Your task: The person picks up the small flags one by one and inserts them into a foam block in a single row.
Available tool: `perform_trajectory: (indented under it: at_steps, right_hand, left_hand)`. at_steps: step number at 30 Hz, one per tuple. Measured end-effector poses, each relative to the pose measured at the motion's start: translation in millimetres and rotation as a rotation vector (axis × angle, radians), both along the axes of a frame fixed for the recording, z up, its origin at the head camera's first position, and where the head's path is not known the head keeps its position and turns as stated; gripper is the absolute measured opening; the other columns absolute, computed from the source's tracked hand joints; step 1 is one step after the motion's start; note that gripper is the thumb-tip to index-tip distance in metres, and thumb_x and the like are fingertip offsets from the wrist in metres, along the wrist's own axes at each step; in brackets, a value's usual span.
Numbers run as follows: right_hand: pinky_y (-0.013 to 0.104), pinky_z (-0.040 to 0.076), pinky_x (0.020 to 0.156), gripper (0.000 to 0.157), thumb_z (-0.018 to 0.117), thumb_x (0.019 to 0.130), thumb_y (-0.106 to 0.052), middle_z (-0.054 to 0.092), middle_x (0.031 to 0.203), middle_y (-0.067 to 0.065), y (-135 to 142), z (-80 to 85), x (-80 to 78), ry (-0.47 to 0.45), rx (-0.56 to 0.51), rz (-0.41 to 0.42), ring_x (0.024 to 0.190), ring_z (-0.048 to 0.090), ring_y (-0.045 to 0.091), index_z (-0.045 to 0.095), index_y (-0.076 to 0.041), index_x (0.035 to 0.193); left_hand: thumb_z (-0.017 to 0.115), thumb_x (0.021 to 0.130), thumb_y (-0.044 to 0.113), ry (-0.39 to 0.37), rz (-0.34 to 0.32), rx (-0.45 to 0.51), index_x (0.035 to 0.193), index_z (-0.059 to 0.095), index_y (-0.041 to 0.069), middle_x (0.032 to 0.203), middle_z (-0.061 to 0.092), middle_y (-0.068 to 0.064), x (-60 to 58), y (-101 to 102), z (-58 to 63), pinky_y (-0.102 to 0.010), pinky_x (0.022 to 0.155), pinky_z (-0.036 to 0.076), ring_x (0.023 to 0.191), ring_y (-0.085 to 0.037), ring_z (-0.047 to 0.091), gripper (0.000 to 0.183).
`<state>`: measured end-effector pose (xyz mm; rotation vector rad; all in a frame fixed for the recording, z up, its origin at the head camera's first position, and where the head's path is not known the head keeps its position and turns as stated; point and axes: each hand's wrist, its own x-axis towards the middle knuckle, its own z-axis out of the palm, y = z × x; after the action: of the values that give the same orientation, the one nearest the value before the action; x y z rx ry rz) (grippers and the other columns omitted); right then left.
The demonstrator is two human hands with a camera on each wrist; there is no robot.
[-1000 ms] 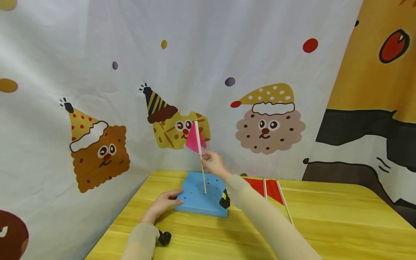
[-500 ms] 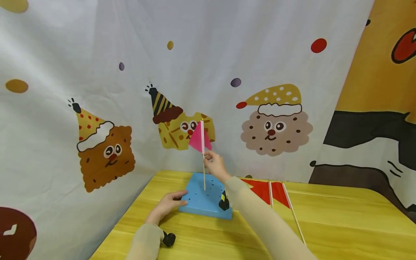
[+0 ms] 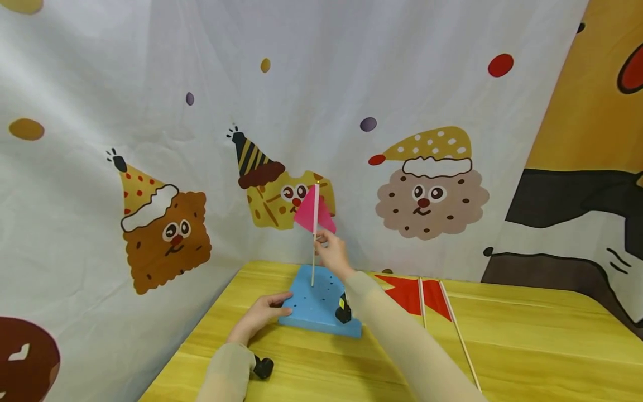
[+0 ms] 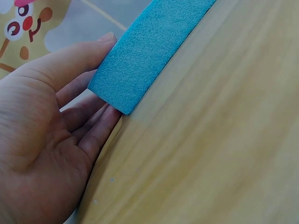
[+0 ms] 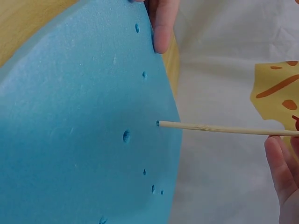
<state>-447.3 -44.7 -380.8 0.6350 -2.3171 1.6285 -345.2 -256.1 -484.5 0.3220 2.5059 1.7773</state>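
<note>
My right hand [image 3: 334, 254] pinches the thin wooden stick [image 5: 219, 128] of a pink flag [image 3: 305, 212], just below its cloth. The flag stands nearly upright over a blue foam block [image 3: 316, 322] dotted with small holes. In the right wrist view the stick's lower tip meets a hole near one edge; how deep it sits cannot be told. My left hand [image 3: 258, 317] grips the block's left side, thumb on one face and fingers round the corner, as the left wrist view [image 4: 44, 126] shows. The block lies flat on the table.
Two red flags [image 3: 436, 299] on sticks lie on the wooden table [image 3: 532, 335] right of the block, partly behind my right forearm. Behind the table hangs a pale cloth [image 3: 321, 72] printed with cartoon biscuits. Black wrist cameras [image 3: 263, 367] sit at both wrists.
The pink flag's lower tip has shifted towards the far left part of the block, and the stick has swung from leaning left to nearly upright. My left hand stays at the block.
</note>
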Motion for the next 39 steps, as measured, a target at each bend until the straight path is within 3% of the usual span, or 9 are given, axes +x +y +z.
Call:
perform_trajectory:
  at_steps: [5, 17, 20, 26, 39]
  right_hand:
    - [0.035, 0.055, 0.049, 0.02, 0.06, 0.097, -0.01, 0.063, 0.095, 0.007, 0, -0.2, -1.6, -0.009, 0.005, 0.01, 0.076, 0.067, 0.02, 0.062, -0.005, 0.116]
    - [0.033, 0.056, 0.05, 0.019, 0.059, 0.098, -0.009, 0.061, 0.097, 0.01, 3, 2.3, -1.1, -0.012, -0.01, 0.062, 0.083, 0.069, 0.031, 0.062, -0.005, 0.115]
    - [0.032, 0.055, 0.05, 0.018, 0.059, 0.098, -0.008, 0.062, 0.096, 0.011, 4, 0.2, -1.7, -0.003, -0.008, 0.067, 0.085, 0.069, 0.035, 0.062, -0.004, 0.115]
    - [0.029, 0.054, 0.049, 0.022, 0.06, 0.097, -0.007, 0.065, 0.093, 0.011, 3, -5.9, 0.7, 0.043, 0.048, 0.059, 0.075, 0.069, 0.029, 0.063, -0.001, 0.117]
    - [0.03, 0.053, 0.048, 0.026, 0.06, 0.097, -0.011, 0.064, 0.095, 0.01, 3, -12.9, 7.0, 0.01, 0.062, 0.102, 0.08, 0.069, 0.033, 0.062, -0.001, 0.121]
  left_hand:
    - [0.074, 0.088, 0.024, 0.001, 0.001, -0.001, 0.137, 0.057, 0.008, 0.144, 0.048, -0.015, 0.1, 1, 1.8, -0.051, 0.107, 0.035, 0.136, -0.037, 0.037, 0.055]
    - [0.074, 0.088, 0.024, 0.0, 0.008, -0.006, 0.137, 0.057, 0.008, 0.144, 0.047, -0.014, -1.0, -2, 4.5, -0.051, 0.106, 0.036, 0.135, -0.036, 0.038, 0.055]
    - [0.074, 0.088, 0.024, -0.002, 0.004, -0.004, 0.137, 0.057, 0.008, 0.144, 0.047, -0.014, -1.2, -2, 3.6, -0.05, 0.106, 0.036, 0.136, -0.036, 0.038, 0.055]
    - [0.074, 0.088, 0.025, -0.003, 0.001, -0.004, 0.137, 0.057, 0.008, 0.144, 0.047, -0.015, -0.2, 1, 1.5, -0.051, 0.106, 0.037, 0.135, -0.037, 0.039, 0.055]
    - [0.074, 0.088, 0.025, 0.006, 0.018, -0.023, 0.136, 0.059, 0.008, 0.142, 0.049, -0.014, 0.3, 2, 0.9, -0.052, 0.105, 0.037, 0.135, -0.037, 0.039, 0.053]
